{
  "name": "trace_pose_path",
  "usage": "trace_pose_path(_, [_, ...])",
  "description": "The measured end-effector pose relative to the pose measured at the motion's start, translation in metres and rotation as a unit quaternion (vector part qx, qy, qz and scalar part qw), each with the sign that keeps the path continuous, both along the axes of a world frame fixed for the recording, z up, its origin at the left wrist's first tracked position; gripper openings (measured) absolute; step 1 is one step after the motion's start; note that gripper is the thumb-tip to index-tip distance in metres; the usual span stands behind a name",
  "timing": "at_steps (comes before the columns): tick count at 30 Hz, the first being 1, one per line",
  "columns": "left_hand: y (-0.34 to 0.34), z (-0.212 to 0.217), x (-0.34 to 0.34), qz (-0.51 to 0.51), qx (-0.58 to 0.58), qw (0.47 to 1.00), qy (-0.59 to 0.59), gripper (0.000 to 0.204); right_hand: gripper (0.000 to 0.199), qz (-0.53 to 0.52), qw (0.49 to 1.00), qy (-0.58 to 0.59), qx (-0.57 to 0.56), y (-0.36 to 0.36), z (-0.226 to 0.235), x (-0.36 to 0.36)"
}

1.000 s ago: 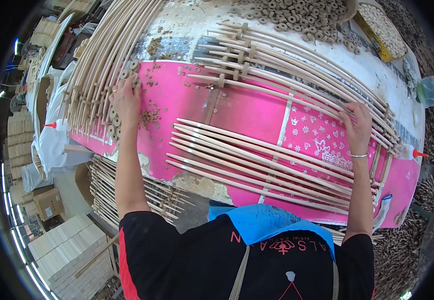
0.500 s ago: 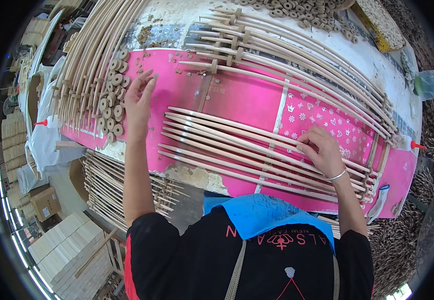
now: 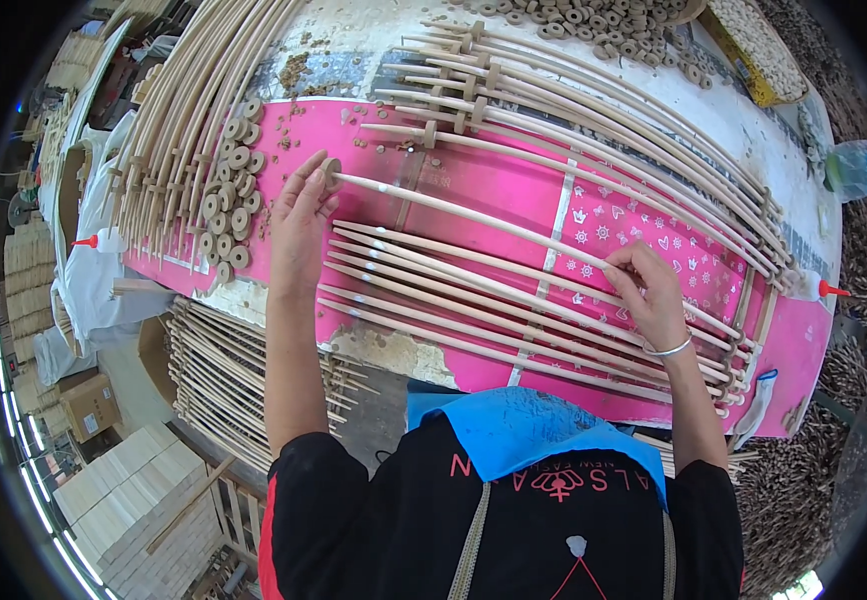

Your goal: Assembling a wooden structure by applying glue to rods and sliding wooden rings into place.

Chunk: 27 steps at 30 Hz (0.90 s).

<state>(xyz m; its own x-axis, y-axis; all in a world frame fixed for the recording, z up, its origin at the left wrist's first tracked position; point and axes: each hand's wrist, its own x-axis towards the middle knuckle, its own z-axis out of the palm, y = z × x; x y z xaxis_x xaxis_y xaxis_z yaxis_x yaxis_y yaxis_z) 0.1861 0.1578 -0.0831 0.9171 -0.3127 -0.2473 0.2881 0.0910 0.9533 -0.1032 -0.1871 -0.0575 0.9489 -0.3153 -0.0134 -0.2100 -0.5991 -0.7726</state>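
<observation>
My left hand (image 3: 303, 205) pinches a small wooden ring (image 3: 332, 172) at the left tip of a thin wooden rod (image 3: 474, 215). Whether the tip is inside the ring's hole is hard to make out. Farther along that rod, my right hand (image 3: 647, 292) grips it between thumb and fingers, holding it above a row of similar rods (image 3: 454, 285). Whitish marks show near the left tips of these rods. Left of my left hand lies a heap of loose wooden rings (image 3: 221, 215).
Rods with rings on their ends (image 3: 594, 100) lie across the far side of the pink-covered table (image 3: 354, 330). More rods stand fanned out at far left (image 3: 184, 110). Glue bottles with red tips rest at left (image 3: 104, 242) and right (image 3: 809, 285). A ring pile (image 3: 614, 25) is at the back.
My left hand has moved right and now has a ring at the rod's tip. My right hand has lifted the farthest rod of the near row, swinging its left end away from me.
</observation>
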Motion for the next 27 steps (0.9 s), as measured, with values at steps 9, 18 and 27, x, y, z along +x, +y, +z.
trace_pose_path(9, [-0.036, 0.022, -0.020, -0.019, 0.054, 0.995, -0.085, 0.070, 0.015, -0.008, 0.998, -0.047, -0.031, 0.002, 0.006, 0.015])
trace_pose_path(18, [-0.050, 0.029, -0.032, -0.028, 0.035, 0.996, -0.083, 0.076, 0.015, -0.029, 0.993, -0.058, -0.103, -0.002, 0.004, 0.022])
trace_pose_path(27, [-0.059, 0.032, -0.041, -0.046, 0.067, 0.990, -0.113, 0.072, 0.017, -0.029, 0.993, -0.078, -0.082, -0.011, -0.020, 0.032])
